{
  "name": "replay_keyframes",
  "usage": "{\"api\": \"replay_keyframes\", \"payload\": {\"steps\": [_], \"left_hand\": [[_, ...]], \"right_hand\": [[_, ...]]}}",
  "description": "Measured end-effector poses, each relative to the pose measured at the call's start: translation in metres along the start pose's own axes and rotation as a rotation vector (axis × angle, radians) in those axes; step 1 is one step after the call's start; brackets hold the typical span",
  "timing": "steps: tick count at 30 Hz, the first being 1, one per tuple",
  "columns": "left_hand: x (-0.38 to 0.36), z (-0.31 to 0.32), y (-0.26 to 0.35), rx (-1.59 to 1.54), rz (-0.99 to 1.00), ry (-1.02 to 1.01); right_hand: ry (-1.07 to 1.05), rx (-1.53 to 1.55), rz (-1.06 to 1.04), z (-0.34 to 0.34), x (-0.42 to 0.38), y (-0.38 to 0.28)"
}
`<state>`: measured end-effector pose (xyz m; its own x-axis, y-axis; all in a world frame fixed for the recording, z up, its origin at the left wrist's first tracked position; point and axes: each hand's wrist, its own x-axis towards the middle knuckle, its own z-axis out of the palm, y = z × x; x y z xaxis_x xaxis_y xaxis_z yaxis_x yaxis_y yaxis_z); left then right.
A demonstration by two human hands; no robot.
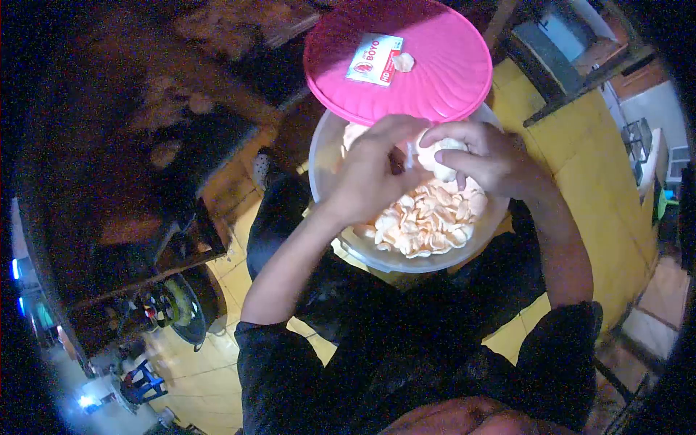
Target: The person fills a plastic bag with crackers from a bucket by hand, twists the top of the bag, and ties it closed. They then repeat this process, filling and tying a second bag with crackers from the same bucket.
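My right hand [487, 156] is closed around a few pale crackers [440, 159] above a large translucent tub [317, 174]. Close beside it, my left hand [382, 163] has its fingers curled round in a ring, gripping what looks like a thin clear plastic bag [409, 156]. Most of that bag is hidden by the fingers. Below both hands, many loose curled crackers [424, 221] lie in the tub. A round pink lid [449, 65] rests at the tub's far side, with a printed label [374, 59] and one small cracker [404, 62] on it.
The tub stands between my legs, over a yellow tiled floor [587, 188]. Dark wooden furniture [138, 290] fills the left side. A wooden frame [573, 87] stands at the upper right. A blue stool [148, 380] is at the lower left.
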<state>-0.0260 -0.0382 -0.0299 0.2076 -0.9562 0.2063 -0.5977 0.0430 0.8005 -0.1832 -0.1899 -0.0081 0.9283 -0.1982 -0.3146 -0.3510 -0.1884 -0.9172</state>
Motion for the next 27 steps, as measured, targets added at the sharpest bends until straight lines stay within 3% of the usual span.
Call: {"api": "replay_keyframes", "payload": {"steps": [2,3,4,6,8,10,12,14,16,17,18,20,21,24,25,27], "left_hand": [[-0.003,0.005,0.002,-0.104,-0.018,-0.014],[-0.003,0.009,-0.007,-0.04,0.067,0.033],[-0.004,0.015,-0.015,0.041,0.161,0.116],[-0.003,0.011,-0.01,0.006,0.124,0.119],[-0.006,0.008,-0.005,-0.042,-0.007,0.035],[-0.005,0.008,-0.002,-0.116,0.059,0.059],[-0.005,0.01,0.001,-0.144,0.004,0.05],[-0.005,0.01,-0.002,-0.141,-0.011,0.05],[-0.006,0.011,-0.006,-0.129,-0.027,0.053],[-0.007,0.013,-0.007,-0.125,0.011,0.114],[-0.008,0.01,-0.008,-0.114,0.045,0.194],[-0.009,0.006,-0.007,-0.085,0.037,0.206],[-0.009,0.004,-0.004,-0.106,0.068,0.189],[-0.008,0.003,-0.006,-0.094,0.095,0.211],[-0.006,0.002,-0.009,-0.054,0.093,0.253],[-0.006,-0.003,-0.012,-0.019,0.082,0.333]], "right_hand": [[0.018,0.1,-0.025,0.003,0.001,0.004],[0.035,0.205,-0.043,0.003,0.002,0.008],[-0.01,0.036,-0.206,0.0,0.003,0.023],[0.096,0.174,-0.067,0.014,0.007,0.009],[0.081,0.154,-0.101,0.011,0.019,0.028],[0.087,0.135,-0.115,0.014,0.024,0.026],[0.319,-0.415,-0.031,0.018,0.022,0.016],[0.367,-0.423,0.0,0.025,0.023,0.003],[0.309,-0.084,0.023,0.028,0.022,-0.003],[0.321,-0.28,-0.083,0.02,0.027,0.009],[0.296,-0.298,-0.11,0.017,0.035,0.022],[0.455,-0.355,-0.411,0.014,0.038,0.05],[0.481,-0.614,-0.264,0.016,0.033,0.025],[0.657,-0.836,-0.327,0.02,0.032,0.006],[0.656,-0.841,-0.328,0.019,0.031,0.004],[0.336,-0.27,-0.172,0.018,0.027,0.002]]}}
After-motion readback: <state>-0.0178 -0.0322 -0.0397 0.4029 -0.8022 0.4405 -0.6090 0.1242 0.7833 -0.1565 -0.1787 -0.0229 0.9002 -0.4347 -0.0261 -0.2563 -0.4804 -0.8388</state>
